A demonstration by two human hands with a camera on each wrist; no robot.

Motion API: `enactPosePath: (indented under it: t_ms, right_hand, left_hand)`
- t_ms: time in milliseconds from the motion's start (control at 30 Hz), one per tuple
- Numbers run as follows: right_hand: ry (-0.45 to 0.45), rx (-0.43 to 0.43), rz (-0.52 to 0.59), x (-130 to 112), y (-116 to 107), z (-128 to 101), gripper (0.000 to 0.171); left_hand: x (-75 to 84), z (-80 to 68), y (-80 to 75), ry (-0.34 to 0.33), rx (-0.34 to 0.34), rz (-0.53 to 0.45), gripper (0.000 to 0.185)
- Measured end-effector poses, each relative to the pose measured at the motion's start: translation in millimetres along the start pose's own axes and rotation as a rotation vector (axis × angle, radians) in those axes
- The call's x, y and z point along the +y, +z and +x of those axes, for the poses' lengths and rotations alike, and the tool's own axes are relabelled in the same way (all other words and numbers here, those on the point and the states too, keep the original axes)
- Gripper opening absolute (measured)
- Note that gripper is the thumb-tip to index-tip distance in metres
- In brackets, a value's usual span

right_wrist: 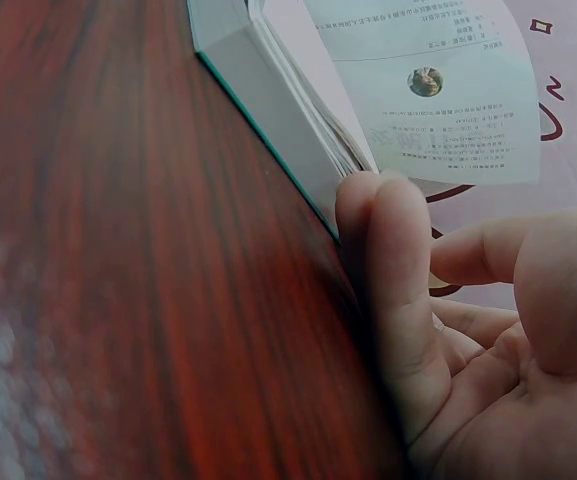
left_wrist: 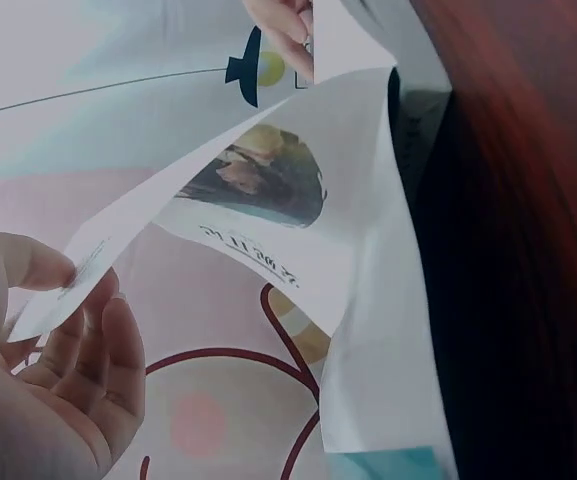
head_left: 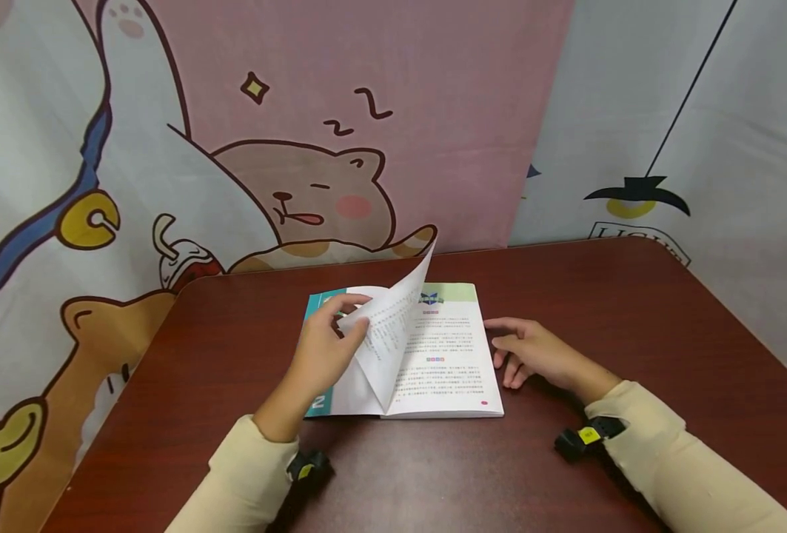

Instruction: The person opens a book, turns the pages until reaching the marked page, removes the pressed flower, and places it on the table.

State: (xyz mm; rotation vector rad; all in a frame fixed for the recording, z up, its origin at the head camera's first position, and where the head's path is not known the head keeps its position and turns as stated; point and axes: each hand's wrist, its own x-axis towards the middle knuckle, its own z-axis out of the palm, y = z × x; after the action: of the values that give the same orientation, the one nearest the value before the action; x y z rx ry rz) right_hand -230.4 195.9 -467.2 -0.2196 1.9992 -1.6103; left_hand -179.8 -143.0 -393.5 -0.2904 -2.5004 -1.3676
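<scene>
Lying book [head_left: 443,355] spine toward viewer

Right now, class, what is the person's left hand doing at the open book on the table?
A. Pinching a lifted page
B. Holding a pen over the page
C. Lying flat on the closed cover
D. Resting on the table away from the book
A: the left hand pinches a raised page of the open book, between thumb and fingers in the left wrist view.

We sat in a homely study corner: a dark wooden table [head_left: 633,333] stood against cartoon-printed cloth backdrops [head_left: 300,111].
</scene>
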Motion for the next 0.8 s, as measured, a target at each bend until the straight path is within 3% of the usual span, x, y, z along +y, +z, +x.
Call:
enactPosePath:
  t_ms: [300,533,800]
  right_hand:
    - [0.021,0.018,-0.010,1,1,2,0.053]
    - [0.020,0.015,-0.009,1,1,2,0.053]
    - [0.011,0.013,-0.026,0,1,2,0.053]
  left_hand:
    - [-7.7,7.7,-12.6,-0.094,0.008,-0.002,0.017]
    - [-12.2,11.1,-18.6,-0.183,-0.042,-0.040,0.015]
    - [-23.9,14.0,-27.4,-0.216,-0.103,0.041,0.018]
